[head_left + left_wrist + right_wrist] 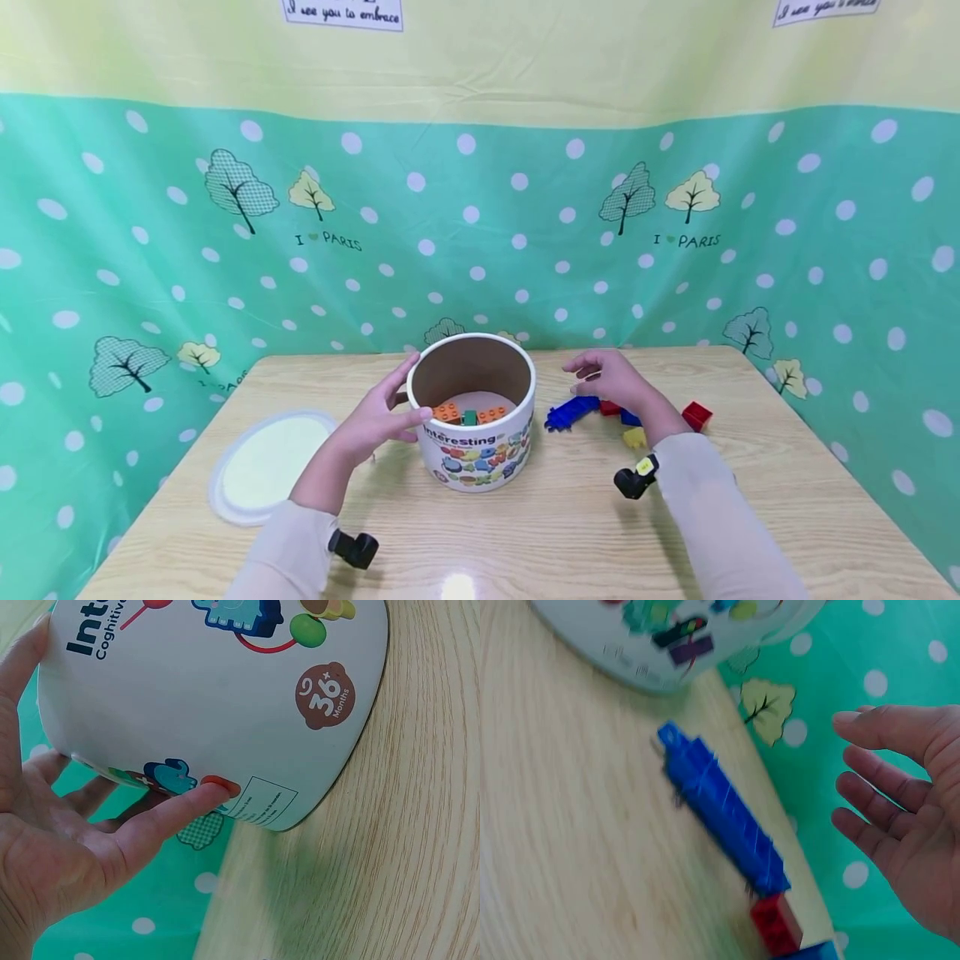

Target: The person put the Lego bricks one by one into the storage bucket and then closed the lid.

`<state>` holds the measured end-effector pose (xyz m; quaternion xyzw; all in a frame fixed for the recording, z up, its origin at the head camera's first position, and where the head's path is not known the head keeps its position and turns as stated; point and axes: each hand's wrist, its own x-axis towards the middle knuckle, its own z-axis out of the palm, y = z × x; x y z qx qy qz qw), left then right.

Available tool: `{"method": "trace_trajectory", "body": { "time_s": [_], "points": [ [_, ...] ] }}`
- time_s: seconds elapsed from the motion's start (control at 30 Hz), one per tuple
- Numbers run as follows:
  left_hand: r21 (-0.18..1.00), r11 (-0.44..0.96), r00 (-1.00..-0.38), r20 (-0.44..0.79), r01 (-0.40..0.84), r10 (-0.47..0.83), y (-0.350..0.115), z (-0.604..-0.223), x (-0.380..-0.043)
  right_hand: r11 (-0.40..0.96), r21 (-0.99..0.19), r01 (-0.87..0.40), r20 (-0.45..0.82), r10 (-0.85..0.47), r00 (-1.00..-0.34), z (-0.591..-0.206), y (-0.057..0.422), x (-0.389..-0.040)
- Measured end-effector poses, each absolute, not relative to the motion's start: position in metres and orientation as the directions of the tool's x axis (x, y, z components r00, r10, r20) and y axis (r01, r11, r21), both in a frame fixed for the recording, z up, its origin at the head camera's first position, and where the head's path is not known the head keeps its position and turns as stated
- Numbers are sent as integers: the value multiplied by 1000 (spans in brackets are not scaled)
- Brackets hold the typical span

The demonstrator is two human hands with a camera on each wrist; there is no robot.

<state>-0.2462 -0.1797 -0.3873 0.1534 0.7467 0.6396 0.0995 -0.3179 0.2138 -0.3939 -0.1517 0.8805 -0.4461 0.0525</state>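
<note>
A round white bucket (468,454) with printed toy pictures stands upright on the table. Orange bricks (447,412) and a green brick (469,417) show inside it. My left hand (375,421) is spread against the bucket's left side, thumb at the front rim; in the left wrist view, extended fingers (161,817) touch the wall. My right hand (611,379) hovers right of the bucket with loosely bent fingers, holding nothing. Nearest to it lies a long blue toy piece (724,817) with a loop at one end, beside a red brick (776,926).
A round white lid (266,462) lies at the table's left. Near my right forearm are a yellow piece (634,437), another blue piece (628,419) and a separate red brick (697,415). A green dotted curtain (480,225) hangs behind the wooden table (540,533).
</note>
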Motion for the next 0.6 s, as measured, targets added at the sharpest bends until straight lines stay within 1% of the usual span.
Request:
{"method": "trace_trajectory", "body": {
  "time_s": [0.07, 0.3, 0.6],
  "points": [
    [985, 141, -934, 43, 99, 355, -179, -387, -246, 575, -787, -223, 31, -323, -946, -400, 218, -320],
    [986, 143, -937, 32, 87, 347, -179, -390, -244, 641, -747, -173, -61, -325, -944, -417, 227, -323],
    [985, 141, -937, 43, 98, 348, -179, -387, -244, 690, -678, -254, -58, -394, -917, -425, 233, -328]
  ]
}}
